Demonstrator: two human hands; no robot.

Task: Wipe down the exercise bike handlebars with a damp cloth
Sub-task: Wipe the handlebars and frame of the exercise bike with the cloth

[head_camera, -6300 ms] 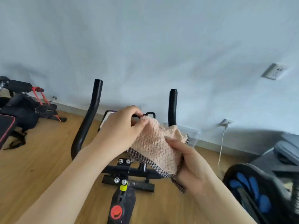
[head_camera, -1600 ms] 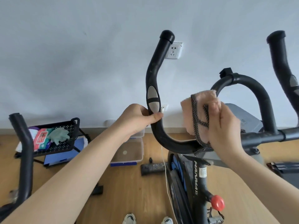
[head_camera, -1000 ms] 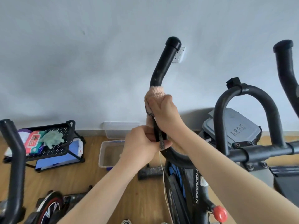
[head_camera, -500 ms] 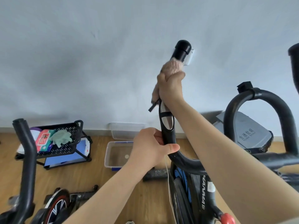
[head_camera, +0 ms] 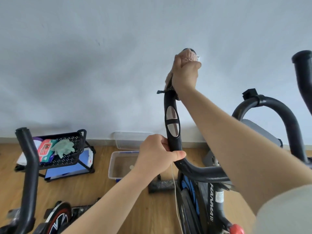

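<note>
Right now the person stands at the exercise bike (head_camera: 217,206), both arms stretched out to the left horn of the handlebars (head_camera: 199,172). The right hand (head_camera: 184,75) is up at the very tip of that horn, fingers and thumb curled tight round a pinkish cloth (head_camera: 187,55) that is wrapped over the end of the bar. A bit of the cloth bulges out above the fist, and its dark-patterned edge hangs out below the heel of the hand against the bar. The left hand (head_camera: 157,157) grips the same horn low down, at the bend where it curves toward the stem, with the thumb laid across the front. Between the two hands the bar shows bare, with its two silver sensor plates (head_camera: 171,114) facing out.

Over to the right, the other horn (head_camera: 302,73) rises along the edge of view, a black loop bar (head_camera: 271,106) arches in the middle, and a grey console (head_camera: 260,130) sits behind it. A red knob (head_camera: 236,229) sticks out low on the frame, and a thin white cord (head_camera: 175,191) hangs down beside the flywheel.

On the wooden floor (head_camera: 81,191) by the wall (head_camera: 84,65) sits a clear plastic tub (head_camera: 112,166), its lid (head_camera: 133,139) leaning against the skirting. Left of that, a black mesh cart (head_camera: 82,149) carries a pack of wipes (head_camera: 44,148) and a crumpled green rag (head_camera: 63,147). Closest on the left stands a second bike (head_camera: 29,166), its red-rimmed wheel (head_camera: 59,215) at the bottom.
</note>
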